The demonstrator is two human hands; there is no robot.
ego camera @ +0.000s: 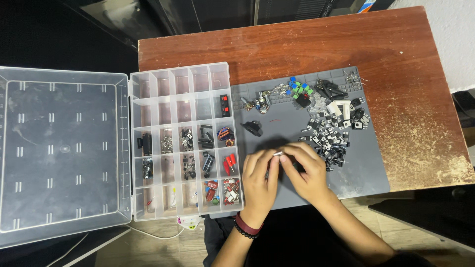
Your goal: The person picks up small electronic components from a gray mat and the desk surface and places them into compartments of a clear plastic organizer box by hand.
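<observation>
Two hands [284, 173], one small part [277, 154]

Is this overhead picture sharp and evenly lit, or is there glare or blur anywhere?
Head view: light is fairly even; the open clear lid shows pale, hazy reflections; the wooden table has a soft sheen; the top and left edges fall into darkness. The tiny parts on the grey mat are too small to make out, and the hands look slightly soft.
</observation>
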